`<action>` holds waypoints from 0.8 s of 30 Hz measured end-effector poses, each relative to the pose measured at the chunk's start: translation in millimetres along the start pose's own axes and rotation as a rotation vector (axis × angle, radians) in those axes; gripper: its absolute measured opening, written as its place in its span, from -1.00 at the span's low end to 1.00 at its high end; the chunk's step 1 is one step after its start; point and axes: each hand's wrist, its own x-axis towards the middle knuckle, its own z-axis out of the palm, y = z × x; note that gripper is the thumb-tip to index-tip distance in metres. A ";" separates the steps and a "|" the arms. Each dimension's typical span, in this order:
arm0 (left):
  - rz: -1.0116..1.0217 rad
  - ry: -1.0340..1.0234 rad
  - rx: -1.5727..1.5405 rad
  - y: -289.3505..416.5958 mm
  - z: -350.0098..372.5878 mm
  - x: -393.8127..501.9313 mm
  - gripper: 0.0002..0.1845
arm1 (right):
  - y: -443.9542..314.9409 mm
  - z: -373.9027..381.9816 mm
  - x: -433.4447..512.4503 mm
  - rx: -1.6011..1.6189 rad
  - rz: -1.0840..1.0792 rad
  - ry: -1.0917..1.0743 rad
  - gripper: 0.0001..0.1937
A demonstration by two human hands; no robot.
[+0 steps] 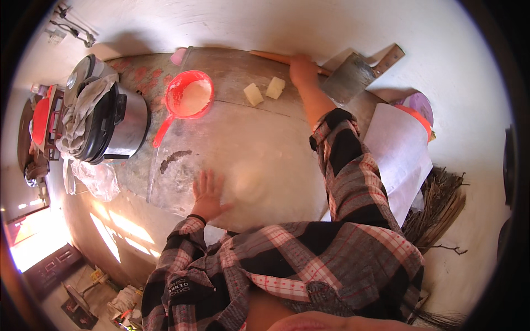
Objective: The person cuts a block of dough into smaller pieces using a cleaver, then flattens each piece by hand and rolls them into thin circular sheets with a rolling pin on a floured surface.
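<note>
My left hand (pixel 207 198) lies palm down on the worn board (pixel 281 136), its fingers spread and nothing in them. At the board's far edge, by the wall, my right hand (pixel 304 71) is closed around a tapered wooden rolling pin (pixel 270 56). A cleaver (pixel 348 79) leans just right of that hand, its wooden handle against the wall. Left of my right hand sit two pale blocks, perhaps dough: one block (pixel 253 94) and a second block (pixel 275 87). A red plastic scoop (pixel 170 101) holds white powder, probably flour. To the right of my left hand, a whitish patch (pixel 248 182) looks blurred.
An electric pressure cooker (pixel 128 124) with a cloth (pixel 89 111) on it stands at the left. A clear plastic bag (pixel 97 180) lies by its base. At the right are white paper (pixel 389 153), a purple roll (pixel 419 105) and a bundle of twigs (pixel 434 202).
</note>
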 end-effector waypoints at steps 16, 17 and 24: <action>0.019 0.087 0.058 -0.5 8.5 0.0 0.09 | -27.8 -40.0 -1.2 0.277 -0.123 0.252 -0.81; 0.023 0.082 0.039 -0.8 9.1 1.6 0.09 | -37.6 -58.3 -5.7 0.330 -0.136 0.276 -0.81; 0.095 0.270 -0.034 -1.7 0.2 -6.6 -0.12 | -80.9 -125.9 -149.1 0.475 -0.563 0.278 -0.67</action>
